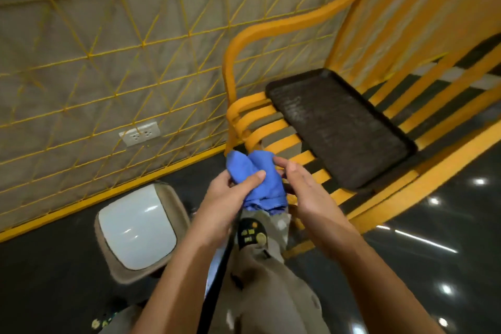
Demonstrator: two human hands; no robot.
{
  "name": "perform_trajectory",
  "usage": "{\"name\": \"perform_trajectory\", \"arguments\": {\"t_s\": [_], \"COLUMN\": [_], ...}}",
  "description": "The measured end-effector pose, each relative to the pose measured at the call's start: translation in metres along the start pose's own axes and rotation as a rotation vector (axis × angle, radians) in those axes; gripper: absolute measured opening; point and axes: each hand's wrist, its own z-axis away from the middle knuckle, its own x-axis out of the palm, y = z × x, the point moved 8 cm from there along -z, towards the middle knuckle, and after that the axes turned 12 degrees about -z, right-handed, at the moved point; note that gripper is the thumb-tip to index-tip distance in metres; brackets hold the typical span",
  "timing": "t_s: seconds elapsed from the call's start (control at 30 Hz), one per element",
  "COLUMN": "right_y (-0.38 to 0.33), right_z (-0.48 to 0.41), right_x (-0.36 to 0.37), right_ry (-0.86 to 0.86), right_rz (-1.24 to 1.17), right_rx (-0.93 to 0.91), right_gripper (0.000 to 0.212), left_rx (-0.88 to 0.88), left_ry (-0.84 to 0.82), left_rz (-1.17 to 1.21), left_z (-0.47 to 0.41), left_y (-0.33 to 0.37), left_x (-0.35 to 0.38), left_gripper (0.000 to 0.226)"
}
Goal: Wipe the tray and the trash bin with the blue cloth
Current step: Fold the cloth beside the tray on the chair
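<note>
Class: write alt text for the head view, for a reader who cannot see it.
The left hand and right hand hold a bunched blue cloth. Right of them a dark tray rests on a yellow slatted bench; a white-lidded trash bin stands lower left.

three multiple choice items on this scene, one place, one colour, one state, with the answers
1. Where is the dark rectangular plastic tray? A) on the yellow slatted bench B) on the floor C) on the bin
2. What colour is the grey trash bin's lid? A) red B) white C) black
3. The crumpled blue cloth is A) spread on the tray B) held in both hands C) on the wall
Answers: 1 A, it lies across the slats; 2 B, the lid shines white; 3 B, left hand and right hand both grip it.
</note>
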Motion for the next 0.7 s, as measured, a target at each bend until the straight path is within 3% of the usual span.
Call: {"name": "perform_trajectory", "arguments": {"t_s": [0.2,0.4,0.53,0.7], "right_y": [-0.066,-0.116,-0.121,-0.101], "right_z": [-0.004,-0.009,-0.033,-0.066], "right_x": [-0.106,-0.199,-0.230,-0.245], "right_ry": [0.211,0.425,0.482,0.498], "right_rz": [0.164,0.206,0.329,0.353], "right_rx": [-0.112,-0.230,-0.216,-0.153], "right_gripper": [0.036,0.043,0.045,0.046], "left_rx": [-0.042,-0.079,-0.107,-0.125], "left_ry": [-0.150,-0.111,-0.087,-0.057], "left_rz": [0.069,-0.021,-0.103,-0.205], "left_z": [-0.043,-0.108,-0.153,-0.190], "left_y": [0.031,0.045,0.043,0.032], "left_x": [0.091,0.166,0.199,0.225], "left_gripper": [0.032,0.036,0.049,0.043]}}
